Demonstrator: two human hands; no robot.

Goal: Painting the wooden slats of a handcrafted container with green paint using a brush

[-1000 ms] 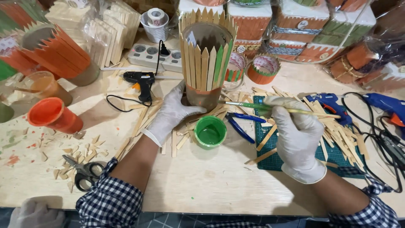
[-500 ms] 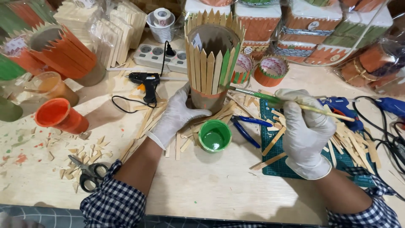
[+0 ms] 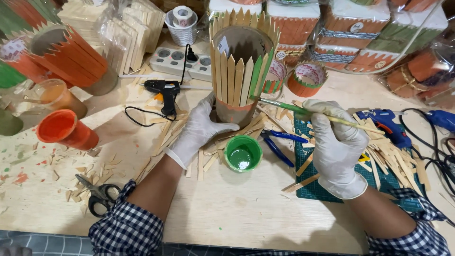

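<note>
Left hand (image 3: 201, 130), gloved in white, wraps around the base of the stick-clad tube (image 3: 241, 76), fingers curled round its lower edge, holding it upright on the wooden table (image 3: 227, 218). The tube stands just beyond that hand, at the centre of the view, its pointed flat sticks mostly bare wood with one or two painted green on the right side. Right hand (image 3: 336, 147), also gloved, sits to the right of the tube and a little nearer the person, pinching a thin paintbrush (image 3: 308, 113) between thumb and fingers; the brush runs leftward and its green tip touches the painted sticks low on the tube's right side. Between the two hands, nearer the person, a small cup of green paint (image 3: 243, 153) stands open. Blue-handled pliers (image 3: 279, 142) lie beside it, loose sticks scattered around, and the right hand hovers over a green cutting mat (image 3: 327, 187). A black glue gun (image 3: 163, 90) rests left of the tube, scissors (image 3: 97, 194) lower left.
</note>
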